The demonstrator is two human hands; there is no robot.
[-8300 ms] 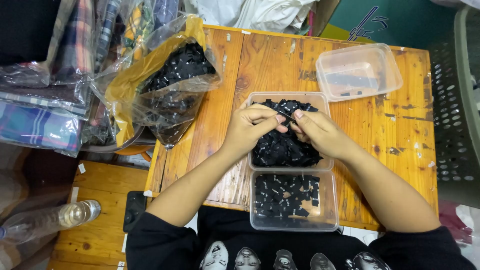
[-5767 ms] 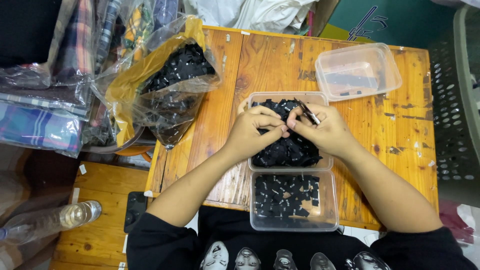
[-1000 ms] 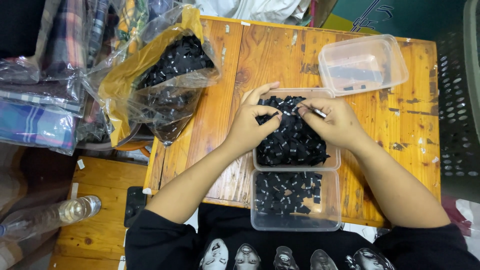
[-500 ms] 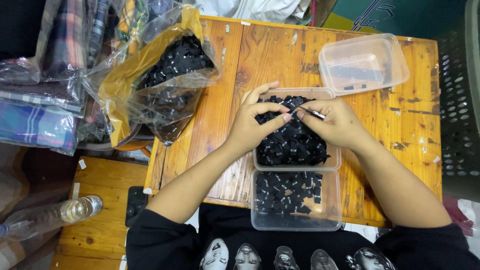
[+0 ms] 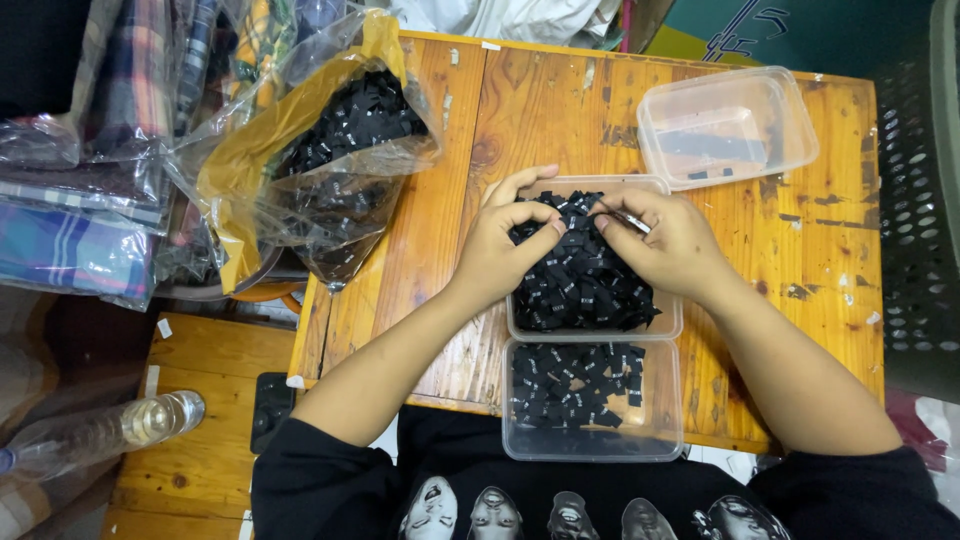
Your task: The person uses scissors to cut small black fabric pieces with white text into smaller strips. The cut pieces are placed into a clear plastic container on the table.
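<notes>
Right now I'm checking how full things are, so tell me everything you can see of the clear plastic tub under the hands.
The clear rectangular plastic tub sits lidless and flat on the worn wooden table, its near edge against a second, similar clear tub. It is heaped above its rim with small black fabric labels. The left hand rests over its left side and the right hand over its right, both pinching labels on top of the heap.

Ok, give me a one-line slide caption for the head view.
Both hands, left hand and right hand, pinch small black fabric labels over a heaped clear tub on a wooden table.
</notes>
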